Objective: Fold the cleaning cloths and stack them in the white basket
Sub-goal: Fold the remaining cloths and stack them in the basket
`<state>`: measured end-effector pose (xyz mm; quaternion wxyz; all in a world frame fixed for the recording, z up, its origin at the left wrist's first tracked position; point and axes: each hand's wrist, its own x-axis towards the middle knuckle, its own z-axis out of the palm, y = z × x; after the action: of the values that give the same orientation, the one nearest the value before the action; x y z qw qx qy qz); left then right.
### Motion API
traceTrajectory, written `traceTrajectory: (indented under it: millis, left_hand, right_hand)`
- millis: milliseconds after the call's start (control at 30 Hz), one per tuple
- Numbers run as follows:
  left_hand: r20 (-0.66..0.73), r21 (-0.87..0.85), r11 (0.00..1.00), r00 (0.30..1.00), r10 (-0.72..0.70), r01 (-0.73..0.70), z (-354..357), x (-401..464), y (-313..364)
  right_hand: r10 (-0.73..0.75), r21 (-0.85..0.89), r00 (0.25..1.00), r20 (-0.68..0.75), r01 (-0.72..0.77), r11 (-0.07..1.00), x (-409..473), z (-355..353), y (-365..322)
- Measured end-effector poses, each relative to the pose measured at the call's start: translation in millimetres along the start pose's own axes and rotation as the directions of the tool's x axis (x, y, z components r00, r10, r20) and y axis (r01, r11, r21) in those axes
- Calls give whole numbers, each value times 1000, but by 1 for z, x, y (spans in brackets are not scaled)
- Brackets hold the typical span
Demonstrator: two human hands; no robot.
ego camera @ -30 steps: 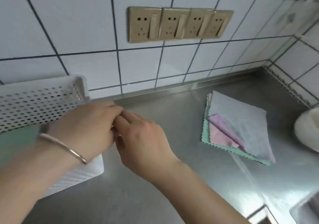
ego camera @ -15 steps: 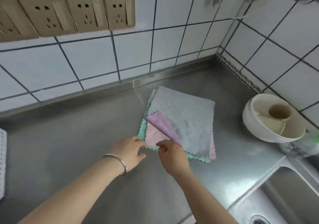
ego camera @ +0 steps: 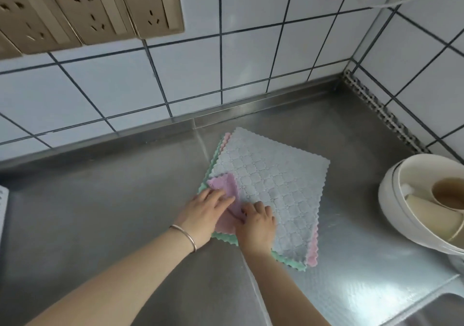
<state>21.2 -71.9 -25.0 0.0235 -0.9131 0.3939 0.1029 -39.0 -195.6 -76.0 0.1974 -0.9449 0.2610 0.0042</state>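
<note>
here, three cleaning cloths (ego camera: pixel 271 190) lie stacked on the steel counter (ego camera: pixel 100 212): grey on top, pink under it, green at the bottom. the grey one's near corner is turned back, showing a lilac side. the left hand (ego camera: pixel 203 215) rests flat on that flap, fingers straight. the right hand (ego camera: pixel 256 225) curls on the cloth beside it, perhaps pinching an edge. a sliver of the white basket (ego camera: pixel 3 215) shows at far left. three wall sockets (ego camera: pixel 100 9) show in full; no writing is readable.

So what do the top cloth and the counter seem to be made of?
Top cloth: soft pale grey fabric, probably microfibre, judging by its quilted square pattern and zigzag edges. Counter: brushed metal, probably stainless steel, grey with dull reflections of light.
</note>
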Motion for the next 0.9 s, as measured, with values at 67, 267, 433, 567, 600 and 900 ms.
traceTrajectory:
  millis: [67, 267, 433, 567, 600, 900]
  left_hand:
    - [-47, 69, 992, 993, 107, -103, -2, 15, 1]
    - [18, 175, 969, 984, 177, -177, -17, 44, -13]
    - [-207, -47, 987, 968, 140, -153, -26, 44, -27]
    - [-366, -234, 965, 930, 26, -118, -54, 33, -37]
    - [-389, -333, 938, 920, -42, -99, -65, 29, -41]
    - [-683, -306, 952, 696, -224, 7, -168, -62, -123]
  right_hand:
    - [-176, -15, 976, -129, 176, 984, -1, 1, 2]
    - [-270, -64, 936, -228, 263, 963, 2, -1, 29]
    - [-218, -54, 934, -284, 211, 976, 5, -19, 56]
    - [-191, -23, 856, -481, 206, 978, 15, -73, 53]
    - [-196, -28, 824, -531, 214, 976, 19, -91, 47]
    - [-267, 273, 731, -628, 528, 804, 21, -197, -58]
